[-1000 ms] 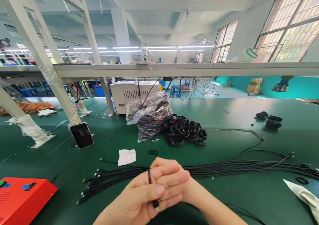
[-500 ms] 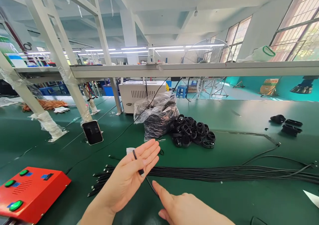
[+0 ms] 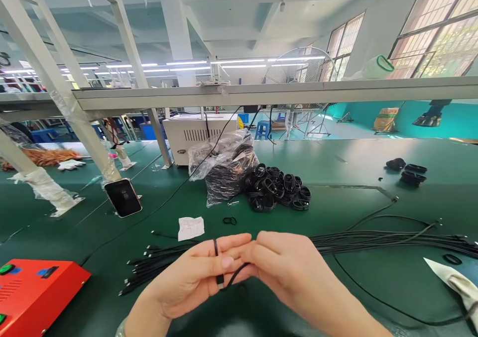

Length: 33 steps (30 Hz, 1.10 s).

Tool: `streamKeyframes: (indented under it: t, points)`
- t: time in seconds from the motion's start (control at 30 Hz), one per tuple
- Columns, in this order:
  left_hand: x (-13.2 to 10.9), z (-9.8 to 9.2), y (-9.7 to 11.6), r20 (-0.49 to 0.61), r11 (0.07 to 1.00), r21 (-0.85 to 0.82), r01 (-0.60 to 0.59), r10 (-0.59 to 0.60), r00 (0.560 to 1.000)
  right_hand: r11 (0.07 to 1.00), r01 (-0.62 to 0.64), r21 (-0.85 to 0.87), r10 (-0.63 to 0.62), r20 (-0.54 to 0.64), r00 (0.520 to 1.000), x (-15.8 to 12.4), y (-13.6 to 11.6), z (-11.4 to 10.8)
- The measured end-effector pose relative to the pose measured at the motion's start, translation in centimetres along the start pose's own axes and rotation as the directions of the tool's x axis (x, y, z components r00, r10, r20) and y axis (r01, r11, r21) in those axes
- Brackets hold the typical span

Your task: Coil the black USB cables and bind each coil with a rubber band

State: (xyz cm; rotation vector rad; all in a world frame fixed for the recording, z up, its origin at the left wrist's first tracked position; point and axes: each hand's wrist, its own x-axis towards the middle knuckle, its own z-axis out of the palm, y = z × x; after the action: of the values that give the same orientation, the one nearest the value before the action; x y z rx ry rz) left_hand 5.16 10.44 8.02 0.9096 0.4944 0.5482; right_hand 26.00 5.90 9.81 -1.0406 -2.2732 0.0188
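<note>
- Black USB cable (image 3: 234,276): near centre, between both hands.
- Left hand (image 3: 192,275): thumb pinning it — a slack thumb could free the plug (image 3: 220,280).
- Right hand (image 3: 289,265): fingers gripping it — tugging hard could kink it.

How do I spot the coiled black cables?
On the green table, find the white box and the clear plastic bag in front of it. The heap of coiled cables sits right of that bag. Unlike the long cables stretched out nearer, these are wound into loops.
</note>
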Motion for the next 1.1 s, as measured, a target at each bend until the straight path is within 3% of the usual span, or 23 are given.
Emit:
streamKeyframes:
  t: [0.13, 0.33, 0.67, 0.77, 0.93, 1.0, 1.1]
  points:
    - [0.4, 0.1, -0.6, 0.175, 0.998, 0.055, 0.031, -0.040, 0.984, 0.985, -0.086, 0.152, 0.078, 0.059, 0.995, 0.6, 1.3, 0.1]
    - [0.8, 0.7, -1.0, 0.262, 0.973, 0.201, 0.112, -0.163, 0.951, 0.943, -0.088, 0.320, 0.074, 0.055, 0.996, 1.0, 2.2, 1.3]
    - [1.1, 0.8, -1.5, 0.341, 0.970, 0.218, 0.107, -0.179, 0.923, 0.852, -0.141, 0.505, 0.109, 0.093, 0.990, 1.4, 2.6, 1.9]
    - [0.7, 1.0, -1.7, 0.340, 0.978, 0.157, 0.135, -0.181, 0.923, 0.717, -0.204, 0.667, 0.165, 0.122, 0.979, 1.6, 2.3, 2.2]
    - [0.2, 1.3, -1.5, 0.196, 0.981, 0.096, 0.167, -0.183, 0.963, 0.200, -0.390, 0.899, 0.247, 0.339, 0.908, 2.1, 1.7, 3.4]
    - [0.1, 1.5, -1.3, 0.177, 0.982, 0.096, 0.162, -0.177, 0.968, 0.116, -0.408, 0.906, 0.292, 0.362, 0.885, 2.2, 1.5, 3.7]
    - [-0.4, 1.9, -1.3, 0.164, 0.980, 0.132, 0.151, -0.172, 0.971, 0.104, -0.403, 0.909, 0.314, 0.354, 0.881, 2.2, 1.4, 3.5]
